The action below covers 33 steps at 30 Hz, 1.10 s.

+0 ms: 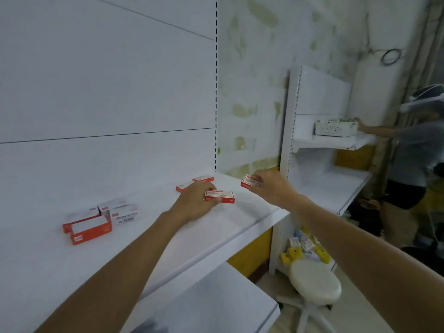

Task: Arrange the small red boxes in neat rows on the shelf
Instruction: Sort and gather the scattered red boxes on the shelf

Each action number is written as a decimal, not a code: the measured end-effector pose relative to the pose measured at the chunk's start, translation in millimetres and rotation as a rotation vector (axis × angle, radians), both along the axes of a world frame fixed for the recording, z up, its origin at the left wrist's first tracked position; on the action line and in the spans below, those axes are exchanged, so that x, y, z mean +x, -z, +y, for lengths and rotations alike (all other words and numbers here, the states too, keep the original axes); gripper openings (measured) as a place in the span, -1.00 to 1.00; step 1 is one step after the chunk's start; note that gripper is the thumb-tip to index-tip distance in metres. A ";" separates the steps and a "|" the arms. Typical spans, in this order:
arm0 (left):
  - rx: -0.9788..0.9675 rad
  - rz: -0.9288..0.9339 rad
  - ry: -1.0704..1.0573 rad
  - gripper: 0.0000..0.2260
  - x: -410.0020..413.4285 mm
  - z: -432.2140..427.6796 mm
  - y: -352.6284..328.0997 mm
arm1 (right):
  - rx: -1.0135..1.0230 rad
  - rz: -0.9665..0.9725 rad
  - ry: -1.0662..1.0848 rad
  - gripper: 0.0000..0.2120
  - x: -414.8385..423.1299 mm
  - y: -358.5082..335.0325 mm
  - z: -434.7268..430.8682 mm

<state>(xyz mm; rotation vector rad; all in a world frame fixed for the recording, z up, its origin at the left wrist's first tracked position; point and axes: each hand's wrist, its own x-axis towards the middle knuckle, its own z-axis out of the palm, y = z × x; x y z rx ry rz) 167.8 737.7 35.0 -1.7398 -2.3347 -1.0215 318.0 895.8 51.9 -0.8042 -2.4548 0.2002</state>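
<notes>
My left hand [195, 199] pinches a small red box [222, 195] that lies flat on the white shelf [168, 236]. My right hand [268, 186] holds a second small red box [248, 181] tilted just above the shelf's right end. Behind my left hand lie two more small red boxes, one [181, 187] partly hidden by my fingers and one [203, 179] near the back corner. At the left stand larger open red-and-white cartons [90, 228] in a loose cluster.
A lower white shelf [216, 296] juts out beneath. To the right stands another white shelving unit [319, 145] with a white basket [335, 128], where another person [413, 150] is reaching. A white stool [314, 282] sits on the floor beside colourful packets [302, 248].
</notes>
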 end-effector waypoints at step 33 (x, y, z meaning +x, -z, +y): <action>-0.213 -0.014 -0.725 -0.63 -38.4 83.5 30.9 | 0.014 -0.267 -0.716 -0.67 -169.3 32.7 128.5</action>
